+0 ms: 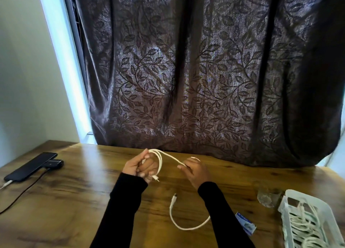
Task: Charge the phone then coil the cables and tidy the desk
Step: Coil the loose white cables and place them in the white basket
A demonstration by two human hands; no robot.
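Note:
A white cable runs between both hands above the wooden desk. My left hand is closed around a few loops of it, with one plug end poking out below the fist. My right hand pinches the stretch leading away from the loops. The cable's free tail curves over the desk under my right forearm and ends in a plug near the middle. At the far left a black phone lies on the desk with a white cable plugged into its near end.
A small dark device sits beside the phone, a dark wire trailing toward the left edge. At right stand a clear glass, a small blue-and-white box and a white slotted basket holding white cables. A dark leaf-patterned curtain hangs behind.

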